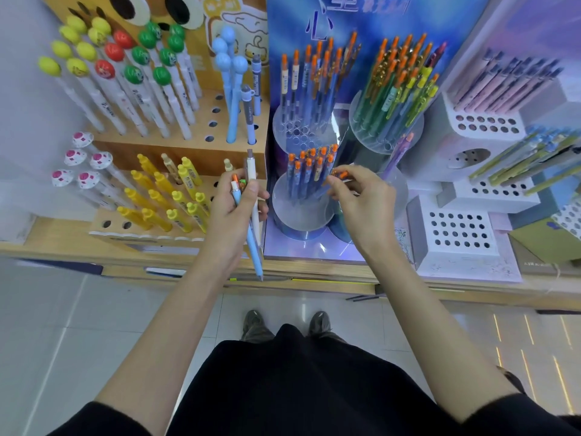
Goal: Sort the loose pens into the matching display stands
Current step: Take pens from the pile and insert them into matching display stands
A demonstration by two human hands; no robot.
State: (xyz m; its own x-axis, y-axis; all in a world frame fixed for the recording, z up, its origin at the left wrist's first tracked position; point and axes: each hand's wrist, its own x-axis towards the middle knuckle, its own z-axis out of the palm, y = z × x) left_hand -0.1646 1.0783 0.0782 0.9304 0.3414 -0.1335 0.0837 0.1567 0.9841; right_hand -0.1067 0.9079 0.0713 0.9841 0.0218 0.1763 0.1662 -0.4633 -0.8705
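The orange-topped pen is pinched at its upper end between the thumb and first fingers of the right hand. It is just right of the front round stand, level with the tops of the pens standing there; its barrel is too blurred to follow. The stand, a clear frosted cylinder, carries a cluster of blue pens with orange tops, upright in its back half.

Just left of the stand, the left hand grips a bundle of loose pens, fingers curled round them. In the bundle are a white pen rising above the hand, a light blue pen pointing down past the wrist, and a short orange-tipped one.

Further left of the stand, a wooden stand holds yellow pens. Behind the round stand rise two taller clear stands with more orange-topped pens in them. To its right sits a white stepped stand with rows of open holes. All rest on a wooden table — below its edge, pale floor tiles and two shoes show.
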